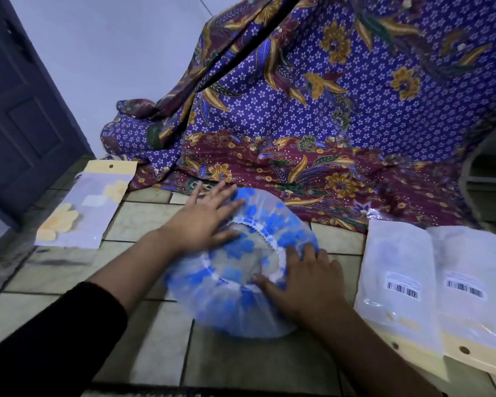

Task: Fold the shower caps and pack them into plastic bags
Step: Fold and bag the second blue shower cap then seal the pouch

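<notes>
The left hand (pixel 201 222) is pressing flat, fingers spread, on the blue shower cap (pixel 241 308) on the floor (pixel 155 339), probably flattening it for folding; the right hand (pixel 304 285) is resting on its right rim, grip unclear.

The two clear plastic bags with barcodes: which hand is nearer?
Right. The right hand rests on the near-right edge of the blue-flowered plastic shower cap, just left of the clear plastic bags; the left hand lies on its far-left side, farther from them.
</notes>
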